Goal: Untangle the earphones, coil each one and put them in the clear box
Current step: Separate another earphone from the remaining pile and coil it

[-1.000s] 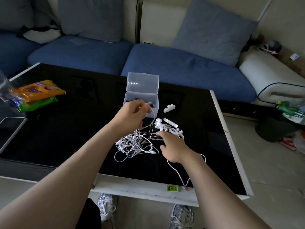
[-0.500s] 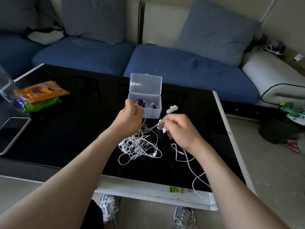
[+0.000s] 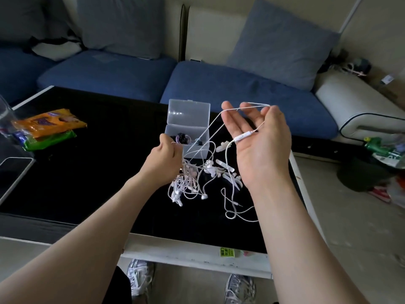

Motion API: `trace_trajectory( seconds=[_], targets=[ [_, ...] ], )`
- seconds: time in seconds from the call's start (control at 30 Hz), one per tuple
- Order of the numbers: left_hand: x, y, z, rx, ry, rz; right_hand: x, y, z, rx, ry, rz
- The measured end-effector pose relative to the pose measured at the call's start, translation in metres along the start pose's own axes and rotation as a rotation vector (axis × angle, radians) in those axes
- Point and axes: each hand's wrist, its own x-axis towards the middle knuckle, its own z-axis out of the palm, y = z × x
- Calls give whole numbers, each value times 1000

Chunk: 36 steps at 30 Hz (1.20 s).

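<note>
Right hand [image 3: 260, 148] is spread flat, white cord [image 3: 245, 106] draped over fingertips, inline remote [image 3: 242, 136] on palm. Left hand [image 3: 165, 163] is clenched on tangle [image 3: 188, 181] above bench [image 3: 87, 172], before clear box [image 3: 186, 139]. Cord judged light, limp, snag-prone; best held near remote.

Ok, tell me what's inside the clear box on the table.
The clear box, lid up, holds a dark purplish coil at left and a smaller dark item at right. The left hand covers its lower-left corner.
</note>
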Motion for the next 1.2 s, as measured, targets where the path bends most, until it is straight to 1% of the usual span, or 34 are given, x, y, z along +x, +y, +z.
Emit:
trace_trajectory(
  seconds=[0.07,0.13,0.2,0.23,0.33,0.47,0.53,0.6,0.63,0.7,0.77,0.83,0.9,0.93,1.0,1.07,1.13,1.2],
  targets=[
    [-1,0,2,125,-6,79,-2,-2,1,64,30,37],
    [0,-1,2,169,30,84,-3,-2,-3,25,87,81],
    [1,1,0,84,80,-12,-1,-1,-9,-115,141,119],
    [1,4,-1,6,99,-73,1,-2,-12,-142,162,144],
    [0,14,-6,-156,121,-174,5,-3,-20,-119,128,201],
    [-3,16,-6,-132,-24,-165,7,-1,-32,-153,119,175],
    [-1,13,-5,-194,-100,-194,11,-1,-37,-149,169,130],
    [-1,14,-8,-293,-217,-225,14,-2,-39,-143,235,97],
    [-1,14,-10,-297,-280,-218,15,-1,-41,-121,264,95],
    [-1,15,-12,-237,-351,-209,17,1,-43,-43,320,104],
    [-1,14,-11,-194,-346,-230,17,1,-45,-14,355,107],
    [-2,13,-10,-175,-303,-235,18,3,-47,-88,389,108],
    [-1,9,-7,-102,-233,-203,19,4,-50,-169,405,94],
    [0,7,-6,-49,-200,-195,19,4,-51,-207,403,85],
    [1,-1,-3,34,-187,-186,19,4,-51,-281,367,85],
    [1,-6,-2,182,-264,-137,16,1,-48,-353,298,92],
    [-4,-5,-3,380,-402,-90,14,0,-45,-427,240,77],
    [-9,0,-3,477,-476,-57,11,0,-40,-481,209,36]
  ],
)
